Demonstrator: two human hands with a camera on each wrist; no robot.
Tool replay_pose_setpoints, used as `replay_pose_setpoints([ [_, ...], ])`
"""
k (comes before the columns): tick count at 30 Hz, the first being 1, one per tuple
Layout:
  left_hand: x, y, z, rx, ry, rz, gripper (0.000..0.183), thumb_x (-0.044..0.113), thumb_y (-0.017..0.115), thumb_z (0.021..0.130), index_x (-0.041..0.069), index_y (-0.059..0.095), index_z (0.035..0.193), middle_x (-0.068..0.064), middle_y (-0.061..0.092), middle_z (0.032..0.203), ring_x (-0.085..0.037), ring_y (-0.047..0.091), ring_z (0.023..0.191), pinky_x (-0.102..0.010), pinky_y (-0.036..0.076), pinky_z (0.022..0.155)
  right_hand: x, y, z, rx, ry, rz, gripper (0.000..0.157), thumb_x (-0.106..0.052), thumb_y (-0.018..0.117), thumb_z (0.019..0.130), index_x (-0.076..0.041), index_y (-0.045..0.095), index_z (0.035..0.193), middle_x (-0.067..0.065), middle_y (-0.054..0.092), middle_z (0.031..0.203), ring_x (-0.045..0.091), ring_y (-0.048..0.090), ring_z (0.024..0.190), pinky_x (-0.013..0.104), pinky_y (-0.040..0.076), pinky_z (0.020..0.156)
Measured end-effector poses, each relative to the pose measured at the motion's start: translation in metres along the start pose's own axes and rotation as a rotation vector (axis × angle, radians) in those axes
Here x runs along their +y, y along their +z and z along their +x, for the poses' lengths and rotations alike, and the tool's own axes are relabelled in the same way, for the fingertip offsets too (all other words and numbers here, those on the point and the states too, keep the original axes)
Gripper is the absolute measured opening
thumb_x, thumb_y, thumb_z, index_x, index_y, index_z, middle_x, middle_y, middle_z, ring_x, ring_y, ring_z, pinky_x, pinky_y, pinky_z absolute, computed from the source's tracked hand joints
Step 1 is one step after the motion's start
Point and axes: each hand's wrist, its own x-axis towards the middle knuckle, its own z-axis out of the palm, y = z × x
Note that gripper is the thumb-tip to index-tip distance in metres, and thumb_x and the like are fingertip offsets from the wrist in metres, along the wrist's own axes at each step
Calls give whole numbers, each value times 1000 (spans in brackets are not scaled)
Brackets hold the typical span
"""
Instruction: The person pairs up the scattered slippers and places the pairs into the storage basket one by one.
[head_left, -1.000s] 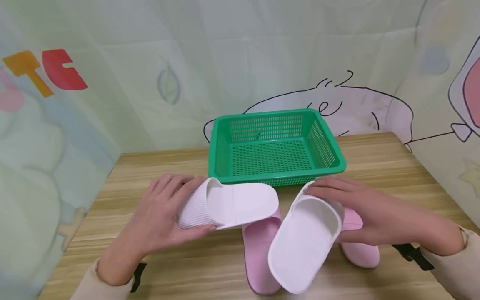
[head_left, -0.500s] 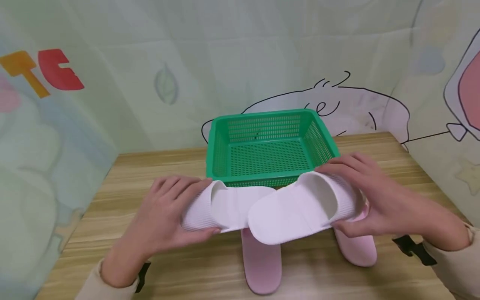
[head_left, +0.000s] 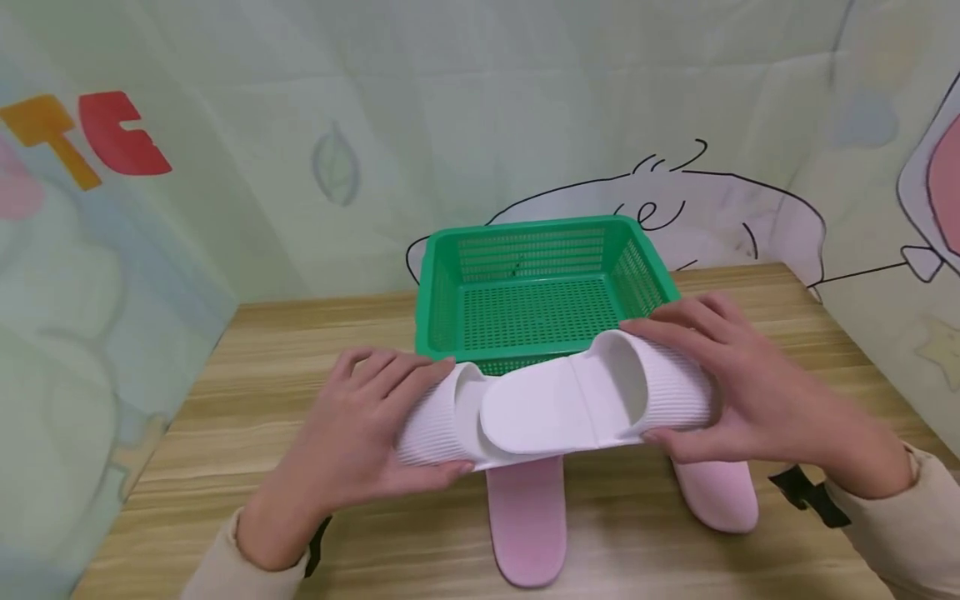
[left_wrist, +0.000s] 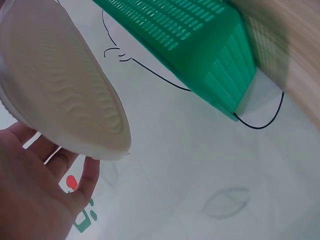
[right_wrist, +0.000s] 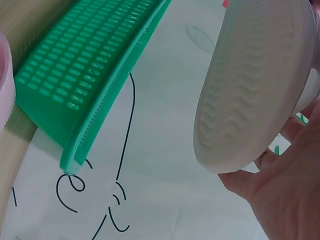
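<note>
In the head view my left hand (head_left: pixel 367 433) grips a white slipper by its ribbed strap (head_left: pixel 431 425), toe to the left. My right hand (head_left: pixel 727 383) holds the other white slipper (head_left: pixel 540 408) by the strap, toe to the right. The heel of the right-hand slipper overlaps the left one's footbed, and both hang above the table. Each wrist view shows a wavy-patterned sole, the left slipper's sole (left_wrist: pixel 65 80) and the right slipper's sole (right_wrist: pixel 250 95). Below them lie a pink slipper (head_left: pixel 528 525) and a second pink slipper (head_left: pixel 720 492), both partly hidden.
A green perforated basket (head_left: pixel 423 300) stands at the back of the wooden table (head_left: pixel 300 333), just beyond the white slippers, with nothing visible inside. A printed cloth backdrop (head_left: pixel 375 125) rises behind and at both sides.
The right-hand slipper has turned from pointing its heel toward me to lying crosswise, and now overlaps the left-hand one. My left hand has shifted right with its slipper.
</note>
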Motion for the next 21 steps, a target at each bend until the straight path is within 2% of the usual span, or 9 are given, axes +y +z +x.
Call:
replay_pose_setpoints([
  [8,9,4,12,-7,33,14,81,75,74,78,13,70,131,-1,74,113,-23,69,99,-55,51,91,-6,4,3,3,-4,-10,96,-41,99,61,-24,61,148,-4,61,133,15,44,121,35,54,73],
  [21,17,8,18,-42,53,65,88,76,76,72,10,71,129,-3,74,114,-24,68,101,-52,51,93,-13,15,6,15,-8,-6,93,-45,98,61,-24,62,145,-4,60,130,16,44,121,33,56,73],
])
